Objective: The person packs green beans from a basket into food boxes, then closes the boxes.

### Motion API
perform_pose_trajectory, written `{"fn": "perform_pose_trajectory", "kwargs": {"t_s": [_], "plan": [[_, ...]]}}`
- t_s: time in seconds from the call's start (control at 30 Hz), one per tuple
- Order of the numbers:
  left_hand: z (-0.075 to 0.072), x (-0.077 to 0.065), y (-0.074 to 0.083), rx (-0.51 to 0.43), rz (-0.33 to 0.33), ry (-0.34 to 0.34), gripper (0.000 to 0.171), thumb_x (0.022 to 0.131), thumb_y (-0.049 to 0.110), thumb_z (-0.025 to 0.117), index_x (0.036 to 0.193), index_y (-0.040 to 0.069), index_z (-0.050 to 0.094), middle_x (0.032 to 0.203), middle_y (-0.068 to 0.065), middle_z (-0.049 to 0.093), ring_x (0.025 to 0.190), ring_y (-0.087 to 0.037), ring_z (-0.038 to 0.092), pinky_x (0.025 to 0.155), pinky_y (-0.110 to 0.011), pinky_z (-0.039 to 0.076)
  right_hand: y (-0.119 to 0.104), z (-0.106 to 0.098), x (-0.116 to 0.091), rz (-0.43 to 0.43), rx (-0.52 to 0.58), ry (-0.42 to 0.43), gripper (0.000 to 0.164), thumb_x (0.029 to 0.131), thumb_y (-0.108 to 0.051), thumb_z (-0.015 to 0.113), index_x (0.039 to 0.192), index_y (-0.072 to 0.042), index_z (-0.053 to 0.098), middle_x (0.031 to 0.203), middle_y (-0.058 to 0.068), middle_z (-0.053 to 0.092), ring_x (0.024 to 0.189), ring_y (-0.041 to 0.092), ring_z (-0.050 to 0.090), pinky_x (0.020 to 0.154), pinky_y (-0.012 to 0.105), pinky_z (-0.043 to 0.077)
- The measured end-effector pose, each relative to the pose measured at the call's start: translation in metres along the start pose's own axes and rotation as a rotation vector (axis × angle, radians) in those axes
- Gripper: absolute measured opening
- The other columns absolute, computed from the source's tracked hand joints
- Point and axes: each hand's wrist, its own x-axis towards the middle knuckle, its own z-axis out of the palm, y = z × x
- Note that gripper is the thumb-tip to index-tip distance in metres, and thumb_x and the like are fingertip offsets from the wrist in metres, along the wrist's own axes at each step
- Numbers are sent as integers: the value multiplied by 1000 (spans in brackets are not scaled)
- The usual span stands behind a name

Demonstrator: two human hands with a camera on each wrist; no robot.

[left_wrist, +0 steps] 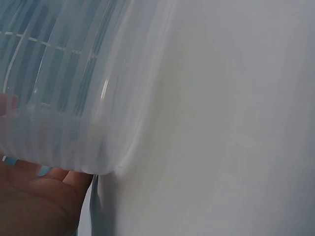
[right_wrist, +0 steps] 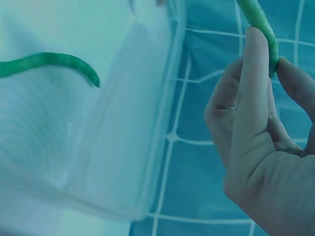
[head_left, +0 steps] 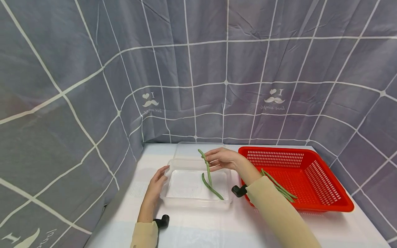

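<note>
My right hand (head_left: 221,158) pinches a green bean (head_left: 208,171) between thumb and fingers above a clear plastic container (head_left: 196,203). In the right wrist view, the held bean (right_wrist: 261,22) points upward from the fingertips. A second green bean (head_left: 212,187), slightly curved, lies inside the container on its floor. My left hand (head_left: 156,186) holds the container's left side at the rim. The left wrist view shows that hand (left_wrist: 39,196) against the ribbed container wall (left_wrist: 64,137), with part of its fingers hidden behind the plastic.
To the right stands a red perforated basket (head_left: 322,206) with several green beans (head_left: 280,187) at its left side. A clear plastic piece (head_left: 198,147) lies behind the container, on the white table (head_left: 198,230). A grey checked curtain (head_left: 204,69) encloses the back and sides.
</note>
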Motion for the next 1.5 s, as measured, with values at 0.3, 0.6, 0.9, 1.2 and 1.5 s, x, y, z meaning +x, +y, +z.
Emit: {"fn": "perform_pose_trajectory", "kwargs": {"t_s": [0.3, 0.6, 0.9, 1.2, 1.5], "plan": [[1, -1, 1, -5, 10, 5, 53, 102, 14, 49, 154, 24, 53, 172, -22, 33, 161, -45, 28, 127, -74, 20, 15, 14, 22, 65, -54, -9, 37, 103, -3, 61, 138, 8, 59, 93, 5, 66, 83, 16, 67, 77, 35, 67], [1, -1, 1, -10, 17, 1, 53, 102, 14, 50, 154, 25, 54, 170, -21, 37, 159, -46, 33, 126, -74, 22, 25, 21, 32, 116, -122, 10, 30, 101, -2, 62, 130, 4, 64, 87, 4, 65, 80, 15, 65, 71, 30, 66], [2, 0, 0, -3, 13, 6, 53, 101, 13, 49, 153, 24, 55, 169, -21, 39, 158, -46, 35, 126, -73, 23, 37, 23, 40, 166, -226, 33, 24, 99, -2, 65, 123, 3, 68, 81, 5, 65, 74, 14, 64, 64, 27, 64], [3, 0, 0, -6, 13, 11, 52, 103, 12, 48, 153, 23, 55, 172, -22, 34, 161, -46, 28, 127, -74, 21, 37, 25, 44, 232, -372, 52, 12, 99, 0, 66, 109, 2, 72, 76, 4, 61, 65, 11, 62, 60, 23, 61], [1, 0, -2, -3, 13, 23, 52, 102, 11, 49, 153, 21, 55, 171, -22, 36, 160, -44, 32, 127, -71, 24, 42, 29, 51, 259, -415, 64, 9, 98, -2, 68, 104, 0, 74, 76, 6, 64, 64, 12, 65, 67, 26, 64]]}}
